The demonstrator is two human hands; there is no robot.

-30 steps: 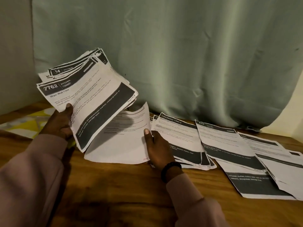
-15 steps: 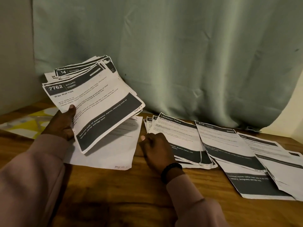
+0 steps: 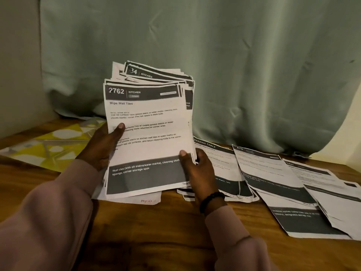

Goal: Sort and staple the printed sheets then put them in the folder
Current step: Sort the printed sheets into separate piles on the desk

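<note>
Wooden table (image 3: 148, 227) up front, green curtain (image 3: 244, 65) hanging behind it. Both hands grasp one stack of printed sheets (image 3: 145, 133), tilted up off the table. Left hand (image 3: 101, 147) holds the stack's left edge, thumb pressed on the top page; right hand (image 3: 197, 171) pinches the lower right corner, thumb on top, black bracelet (image 3: 212, 200) on the wrist. Top page reads "2762 KITCHEN, Wipe Wall Tiles". One loose sheet (image 3: 140, 199) lies flat under the stack's bottom edge, handwriting on it too small to read. Right of the hands, more sheets (image 3: 273, 178) lie overlapping in a row on the table. Yellow patterned folder (image 3: 48, 147) lies flat at far left; can't tell if anything's inside.
</note>
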